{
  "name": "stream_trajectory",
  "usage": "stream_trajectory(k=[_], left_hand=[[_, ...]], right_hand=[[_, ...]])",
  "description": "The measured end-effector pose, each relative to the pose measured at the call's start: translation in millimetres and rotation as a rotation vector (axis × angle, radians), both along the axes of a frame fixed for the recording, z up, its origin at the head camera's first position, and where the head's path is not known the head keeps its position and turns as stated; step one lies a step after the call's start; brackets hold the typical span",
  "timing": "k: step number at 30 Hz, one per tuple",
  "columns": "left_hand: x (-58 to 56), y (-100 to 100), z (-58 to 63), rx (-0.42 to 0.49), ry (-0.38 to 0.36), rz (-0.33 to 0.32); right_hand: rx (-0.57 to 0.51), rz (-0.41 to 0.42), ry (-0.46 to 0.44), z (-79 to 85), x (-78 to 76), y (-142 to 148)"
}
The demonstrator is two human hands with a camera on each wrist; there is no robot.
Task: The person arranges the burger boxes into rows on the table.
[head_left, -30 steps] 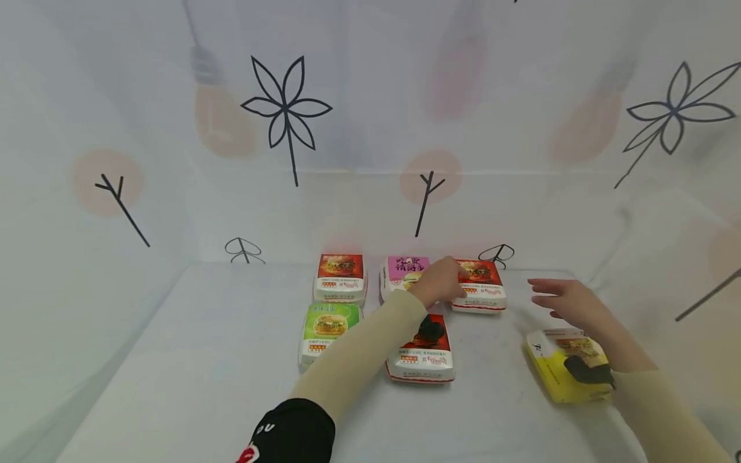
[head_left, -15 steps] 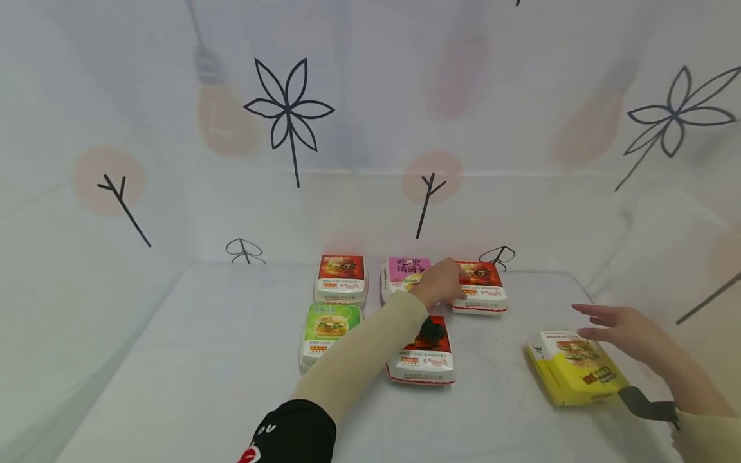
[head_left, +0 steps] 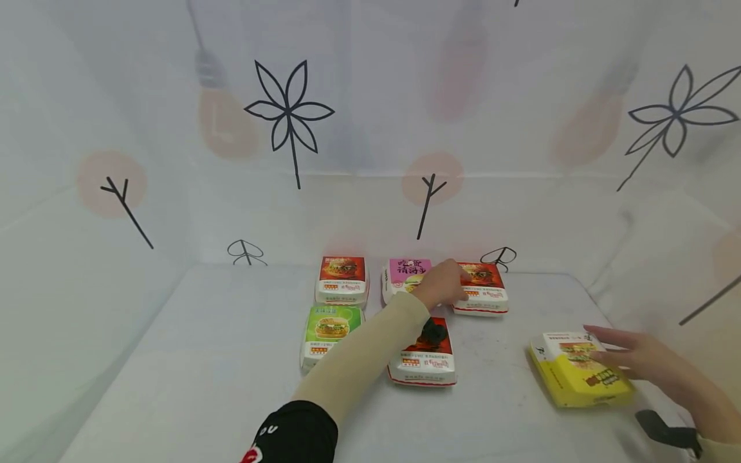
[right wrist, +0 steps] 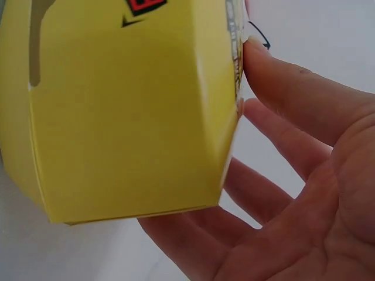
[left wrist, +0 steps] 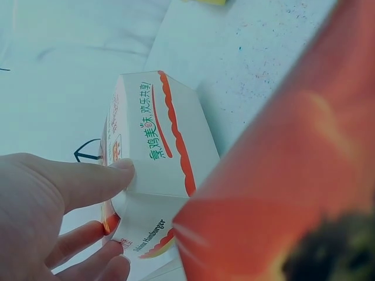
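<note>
In the head view, my left hand is at the left edge of a red-and-white burger box at the back right. Its thumb touches a corner of that box in the left wrist view, with loosely bent fingers beside it. My right hand is at the right side of a yellow burger box. The right wrist view shows the thumb by the yellow box's top edge and extended fingers around its side; firm contact cannot be told.
A purple box stands left of my left hand, a red box farther left. In front are a green box and another red box, partly under my left sleeve. A printed white cloth hangs behind the white table.
My right hand has gone from above and behind the yellow box out to the right, then down and inward to its right side. My left hand and the boxes have stayed put.
</note>
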State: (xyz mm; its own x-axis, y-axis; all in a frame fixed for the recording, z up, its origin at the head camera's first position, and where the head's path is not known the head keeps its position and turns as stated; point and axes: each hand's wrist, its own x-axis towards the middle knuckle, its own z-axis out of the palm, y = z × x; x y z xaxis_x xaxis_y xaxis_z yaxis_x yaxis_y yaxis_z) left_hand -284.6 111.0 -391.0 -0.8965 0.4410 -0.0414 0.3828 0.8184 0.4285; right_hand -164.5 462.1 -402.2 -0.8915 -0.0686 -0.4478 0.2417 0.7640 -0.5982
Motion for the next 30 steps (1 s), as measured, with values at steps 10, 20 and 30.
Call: stream_trajectory(k=[10, 20, 30], left_hand=[[0.6, 1, 2.3, 0.018, -0.023, 0.004], [0.3, 1, 1.9, 0.033, -0.045, 0.018], [-1.6, 1, -0.6, 0.028, -0.017, -0.002]], right_hand=[[0.008, -0.02, -0.001, 0.0, 3.5, -5], [0.005, -0.053, 0.002, -2.4, 4.4, -23], [0.001, -0.066, 0.028, -5.3, 2.7, -41]])
